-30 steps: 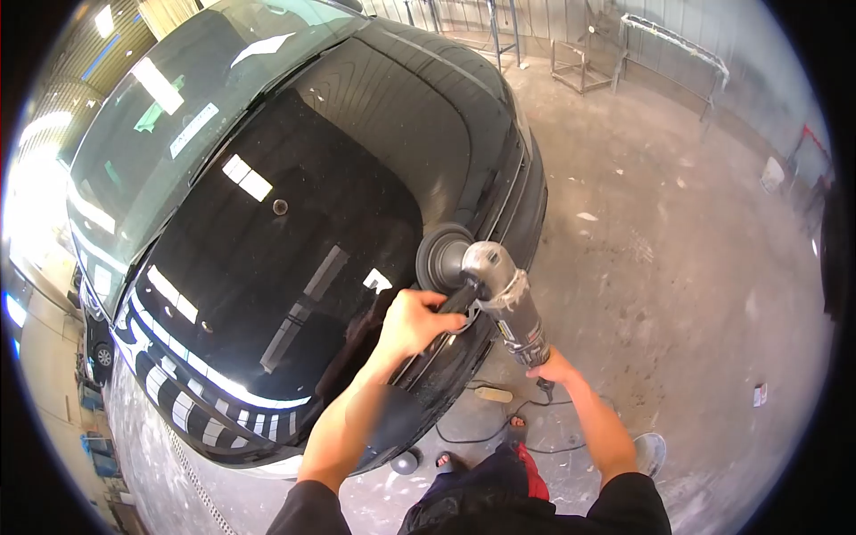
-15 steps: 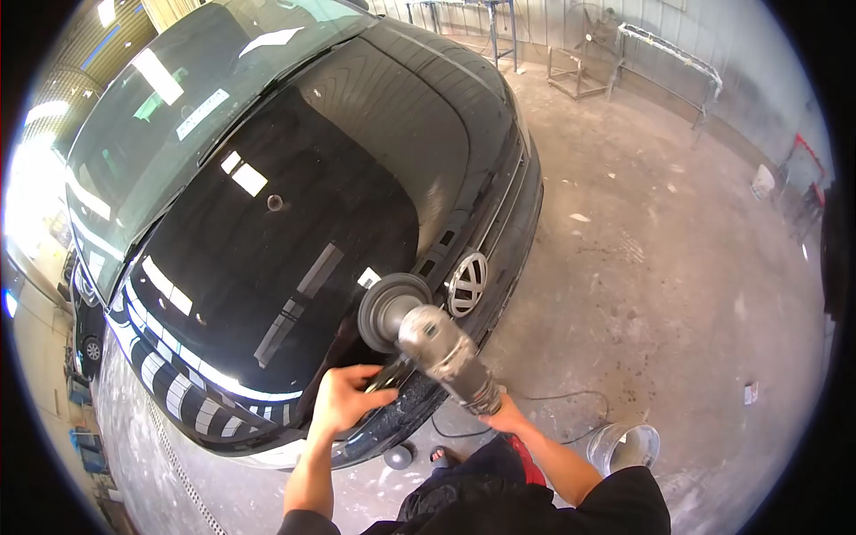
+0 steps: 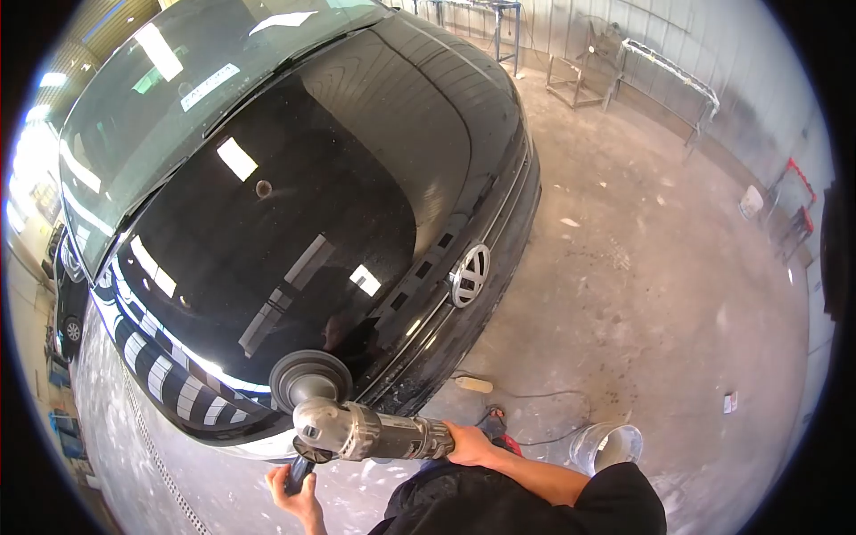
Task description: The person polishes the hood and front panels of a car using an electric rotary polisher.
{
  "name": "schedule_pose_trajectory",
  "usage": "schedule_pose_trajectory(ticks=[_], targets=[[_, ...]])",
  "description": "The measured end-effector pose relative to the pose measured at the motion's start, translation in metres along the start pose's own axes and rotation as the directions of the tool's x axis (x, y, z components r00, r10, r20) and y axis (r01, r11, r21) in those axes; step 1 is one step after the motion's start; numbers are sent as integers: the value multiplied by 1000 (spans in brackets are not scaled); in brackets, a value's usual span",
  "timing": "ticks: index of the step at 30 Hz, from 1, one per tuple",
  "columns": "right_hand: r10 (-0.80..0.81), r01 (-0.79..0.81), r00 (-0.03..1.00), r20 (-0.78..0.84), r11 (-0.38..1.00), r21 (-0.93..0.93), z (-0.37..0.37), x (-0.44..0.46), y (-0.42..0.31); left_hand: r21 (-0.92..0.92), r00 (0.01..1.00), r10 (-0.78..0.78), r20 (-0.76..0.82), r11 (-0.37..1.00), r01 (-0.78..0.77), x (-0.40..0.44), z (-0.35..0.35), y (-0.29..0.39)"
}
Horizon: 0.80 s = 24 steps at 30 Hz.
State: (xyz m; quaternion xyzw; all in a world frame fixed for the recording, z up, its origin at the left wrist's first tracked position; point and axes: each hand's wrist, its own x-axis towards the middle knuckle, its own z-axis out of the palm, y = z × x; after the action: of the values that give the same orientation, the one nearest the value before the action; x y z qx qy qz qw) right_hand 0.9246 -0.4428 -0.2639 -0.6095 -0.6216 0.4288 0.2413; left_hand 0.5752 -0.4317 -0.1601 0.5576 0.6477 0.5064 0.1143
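A worn grey rotary polisher [image 3: 388, 432] lies across the front of a black car, its round pad [image 3: 308, 376] against the near front corner of the glossy hood [image 3: 294, 214]. My right hand [image 3: 470, 446] is closed round the rear of the tool's body. At the head end, my left hand [image 3: 296, 501] grips the black side handle [image 3: 299, 474], fingers and thumb on either side of it. Part of the pad's face is hidden against the paint. A round silver emblem [image 3: 470, 276] sits on the grille to the right.
On the floor to my right stands a white bucket [image 3: 584, 450]. A power cord [image 3: 544, 395] trails across the concrete near my foot. Metal stands [image 3: 669, 76] line the far wall, with a fan close by. Another dark car [image 3: 71, 303] is at far left.
Both hands have brought the polisher left and toward me, from beside the emblem to the hood's near corner. Its body has swung from slanting to nearly level across the view.
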Motion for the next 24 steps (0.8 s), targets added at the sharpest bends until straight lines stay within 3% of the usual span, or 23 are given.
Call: schedule_pose_trajectory(ticks=[1,4,5,6,8,9,11,13,15,17,21,24], targets=[[16,-12,997,73,998,-54,-12,-1,-3,8,999,47,21,999,-47,6,4,3],[104,-99,992,71,993,-69,-43,-7,17,21,982,175,71,984,-176,28,38,33],[124,-122,992,10,988,-89,-61,-10,14,-12,981,167,96,986,-166,35,55,52],[74,-82,993,-95,993,-89,-53,-8,58,0,976,183,121,983,-185,43,75,72],[171,-158,984,-59,971,178,-90,-3,60,-85,959,228,165,973,-217,61,116,106],[161,-152,986,-38,975,164,-110,0,56,-109,941,291,174,955,-275,72,136,122],[241,-202,957,-160,953,223,-144,6,52,-140,921,341,189,937,-319,94,176,161],[225,-186,959,-173,958,217,-172,15,70,-187,924,310,224,944,-271,114,213,195],[208,-170,961,-181,964,206,-201,23,75,-177,921,339,190,935,-308,133,253,216],[375,-311,914,-157,894,324,-227,33,60,-169,921,354,162,930,-327,148,279,234],[370,-314,923,-104,881,353,-226,43,50,-286,851,500,-158,802,-524,161,298,219],[347,-292,926,-150,908,302,-193,41,45,-259,757,582,-297,714,-650,153,264,177]])
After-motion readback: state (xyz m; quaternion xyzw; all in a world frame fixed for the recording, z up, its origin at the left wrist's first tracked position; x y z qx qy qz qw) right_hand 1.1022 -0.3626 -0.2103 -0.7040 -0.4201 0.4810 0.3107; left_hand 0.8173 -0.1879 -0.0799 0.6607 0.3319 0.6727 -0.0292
